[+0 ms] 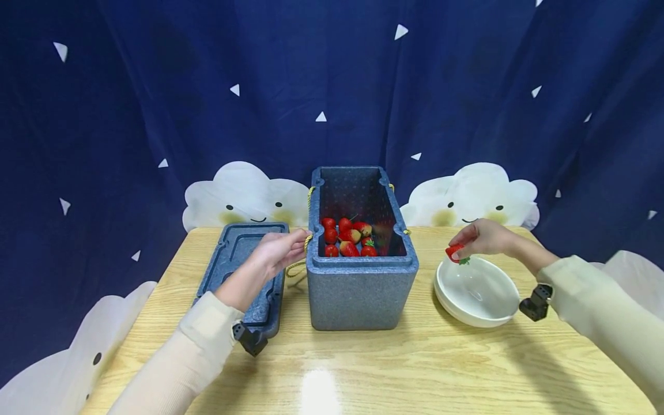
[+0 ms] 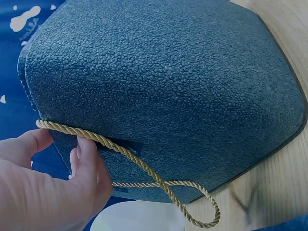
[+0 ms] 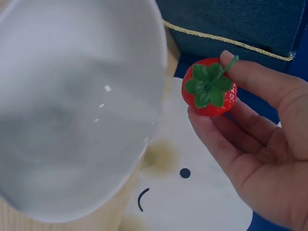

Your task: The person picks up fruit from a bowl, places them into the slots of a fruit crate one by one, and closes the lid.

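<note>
A grey-blue foam box (image 1: 358, 300) stands uncovered on the table, with several red strawberries (image 1: 349, 248) piled inside. My left hand (image 1: 282, 251) holds the rim on the box's left side, beside a yellow twisted cord (image 2: 139, 161). In the left wrist view, its fingertips touch the box at the edge and on the outer wall. Over the left rim of a white bowl (image 1: 477, 294), my right hand (image 1: 482, 237) pinches a strawberry (image 3: 209, 86) between thumb and fingers. Its green leaves and stem face the right wrist camera. The visible inside of the bowl holds no fruit.
Left of the box, its grey-blue lid (image 1: 259, 308) lies on the wooden table (image 1: 415, 369), partly behind the left forearm. A dark blue curtain (image 1: 311, 75) with white triangles hangs behind. White cloud cutouts (image 1: 244, 193) line the table's back and sides.
</note>
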The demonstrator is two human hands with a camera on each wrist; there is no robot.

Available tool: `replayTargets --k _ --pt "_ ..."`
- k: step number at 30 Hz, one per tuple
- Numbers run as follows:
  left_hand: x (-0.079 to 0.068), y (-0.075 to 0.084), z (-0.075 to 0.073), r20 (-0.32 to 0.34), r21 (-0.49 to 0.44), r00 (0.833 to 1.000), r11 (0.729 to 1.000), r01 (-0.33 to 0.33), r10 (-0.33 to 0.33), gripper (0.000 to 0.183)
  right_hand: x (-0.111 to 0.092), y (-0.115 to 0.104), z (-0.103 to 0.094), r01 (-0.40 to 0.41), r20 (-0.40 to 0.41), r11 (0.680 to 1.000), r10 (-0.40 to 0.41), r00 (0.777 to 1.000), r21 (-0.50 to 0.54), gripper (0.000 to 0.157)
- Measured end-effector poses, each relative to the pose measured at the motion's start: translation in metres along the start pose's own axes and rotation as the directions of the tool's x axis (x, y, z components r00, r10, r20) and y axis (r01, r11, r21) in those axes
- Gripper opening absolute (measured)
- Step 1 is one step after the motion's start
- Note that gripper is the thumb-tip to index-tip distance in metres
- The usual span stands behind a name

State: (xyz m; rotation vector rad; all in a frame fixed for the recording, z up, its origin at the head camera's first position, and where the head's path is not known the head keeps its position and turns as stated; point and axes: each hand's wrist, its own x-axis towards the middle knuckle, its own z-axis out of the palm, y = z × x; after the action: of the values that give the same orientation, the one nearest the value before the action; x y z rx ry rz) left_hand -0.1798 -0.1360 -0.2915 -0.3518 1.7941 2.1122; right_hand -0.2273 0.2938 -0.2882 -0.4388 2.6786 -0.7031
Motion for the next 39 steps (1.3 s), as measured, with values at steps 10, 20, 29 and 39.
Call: replayTargets --k 10,20,29,39 --pt "0.000 -0.001 0.002 -0.008 -0.011 1.000 1.000 -0.001 0.001 0.046 0.008 -0.021 -0.015 -0.044 -0.035 0.999 0.044 0.998 -0.017 0.045" --pt "-0.001 0.000 0.002 -0.002 0.004 1.000 1.000 0.000 0.000 0.048 0.017 -0.047 -0.031 -0.014 -0.018 1.000 0.014 1.000 -0.023 0.043" --pt "-0.002 -0.001 0.002 -0.005 -0.004 1.000 1.000 -0.006 0.006 0.047 0.023 -0.069 -0.040 -0.016 -0.061 0.999 0.014 0.998 -0.031 0.040" --pt "0.000 -0.001 0.002 -0.017 -0.015 1.000 1.000 -0.003 0.002 0.048 0.024 -0.090 -0.054 0.028 -0.098 0.999 -0.030 0.995 -0.025 0.038"
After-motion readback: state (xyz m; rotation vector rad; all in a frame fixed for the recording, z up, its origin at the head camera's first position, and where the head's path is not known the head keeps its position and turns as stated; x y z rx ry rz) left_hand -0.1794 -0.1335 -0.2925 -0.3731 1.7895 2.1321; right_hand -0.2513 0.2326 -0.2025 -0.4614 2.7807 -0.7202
